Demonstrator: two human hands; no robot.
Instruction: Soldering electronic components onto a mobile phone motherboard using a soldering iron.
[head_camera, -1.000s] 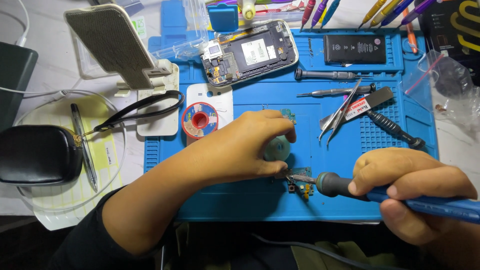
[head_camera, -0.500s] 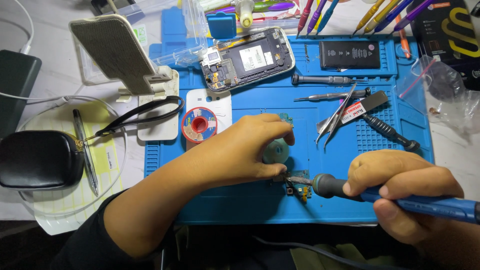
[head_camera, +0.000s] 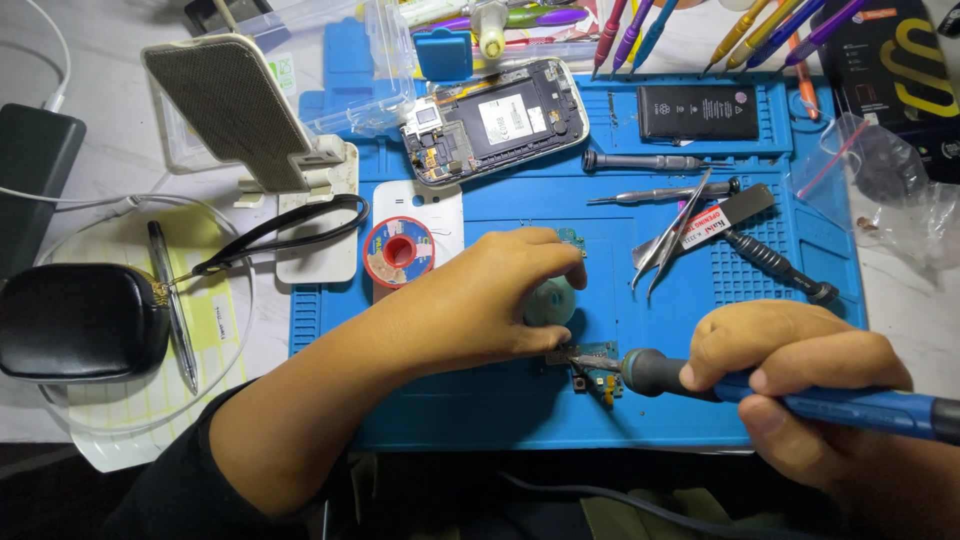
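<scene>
Right hand (head_camera: 790, 375) is closing around a blue soldering iron (head_camera: 850, 405), its tip touching the small circuit board (head_camera: 592, 362) lying on the blue mat (head_camera: 480, 400) near the bench's front edge; left hand (head_camera: 480, 300) is curling over a pale green round tin (head_camera: 550, 300), fingertips pinning the board; a slip of the tip could, I judge, scorch those fingers or lift a pad. Farther off, a red-rimmed solder spool (head_camera: 398, 251) is lying; beyond, an opened phone (head_camera: 495, 120) bearing a white rectangular label, and a black battery (head_camera: 698, 99).
</scene>
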